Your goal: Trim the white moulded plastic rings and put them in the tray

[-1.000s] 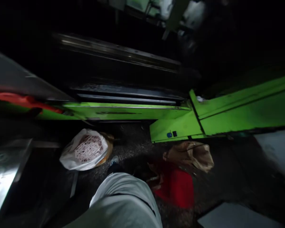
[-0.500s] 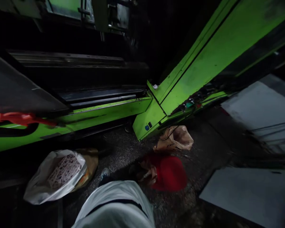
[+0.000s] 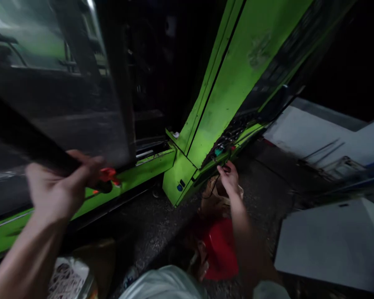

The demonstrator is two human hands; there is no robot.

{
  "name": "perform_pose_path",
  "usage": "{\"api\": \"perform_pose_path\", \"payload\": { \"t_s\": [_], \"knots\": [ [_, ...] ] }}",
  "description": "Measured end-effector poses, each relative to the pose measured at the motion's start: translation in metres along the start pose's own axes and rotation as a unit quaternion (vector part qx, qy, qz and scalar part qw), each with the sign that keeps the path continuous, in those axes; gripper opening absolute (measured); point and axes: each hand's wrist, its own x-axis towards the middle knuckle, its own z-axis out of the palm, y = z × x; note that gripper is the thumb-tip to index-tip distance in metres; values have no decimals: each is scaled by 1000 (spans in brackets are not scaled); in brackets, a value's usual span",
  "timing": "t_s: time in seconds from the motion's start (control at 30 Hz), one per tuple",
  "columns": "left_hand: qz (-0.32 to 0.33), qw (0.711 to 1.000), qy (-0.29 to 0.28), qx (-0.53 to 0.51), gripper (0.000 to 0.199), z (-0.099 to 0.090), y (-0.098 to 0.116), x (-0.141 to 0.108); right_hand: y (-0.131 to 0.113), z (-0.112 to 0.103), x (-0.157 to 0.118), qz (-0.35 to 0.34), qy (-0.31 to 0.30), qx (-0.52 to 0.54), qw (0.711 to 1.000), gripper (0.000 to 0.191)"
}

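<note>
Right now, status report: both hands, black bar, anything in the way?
Left hand closed on black bar. Right hand at green machine's lower edge, grip unclear. Paper bag and red object on floor, possible trip hazards.

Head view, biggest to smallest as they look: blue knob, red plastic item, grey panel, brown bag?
1. grey panel
2. red plastic item and brown bag: too close to rank, both partly hidden
3. blue knob

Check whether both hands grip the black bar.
No, only the left hand grips the black bar; the right hand is well apart.
</note>
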Motion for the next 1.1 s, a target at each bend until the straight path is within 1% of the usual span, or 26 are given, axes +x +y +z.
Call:
{"api": "perform_pose_path", "payload": {
  "t_s": [0.03,0.1,0.13,0.17,0.23,0.3,0.4,0.47,0.53,0.57,0.63,0.73,0.83,1.0,1.1],
  "knots": [
    [-3,998,-46,-34,28,9,-1,4,-5,11,7,-35,9,2,999,86],
    [-12,987,-142,-77,34,31,-1,10,-18,30,14,-93,24,-14,995,95],
    [-13,981,-175,-78,39,44,0,13,-24,38,16,-108,31,-25,993,97],
    [-9,978,-195,-77,42,58,2,15,-29,43,15,-116,41,-34,992,97],
    [7,975,-208,-82,46,89,5,18,-36,51,13,-126,66,-46,989,96],
    [21,973,-212,-89,46,121,8,20,-38,54,10,-128,88,-55,986,93],
    [33,968,-225,-106,47,168,12,22,-39,53,5,-133,86,-81,984,91],
    [38,964,-234,-120,47,195,14,23,-40,52,1,-137,78,-96,983,93],
    [45,962,-236,-131,46,214,16,24,-42,53,-2,-139,78,-111,981,94],
    [49,962,-233,-135,45,221,18,24,-42,53,-4,-139,82,-120,980,93],
    [53,964,-220,-139,44,227,19,24,-42,56,-7,-138,94,-136,976,92],
    [55,966,-210,-139,45,226,19,23,-42,60,-11,-138,111,-146,973,94],
    [59,964,-220,-140,45,225,16,22,-42,63,-13,-132,123,-151,972,96],
    [67,964,-219,-136,38,233,10,21,-41,60,-10,-138,127,-146,971,103],
    [69,964,-221,-131,35,235,7,20,-39,59,-8,-136,130,-143,972,105]
  ]
}}
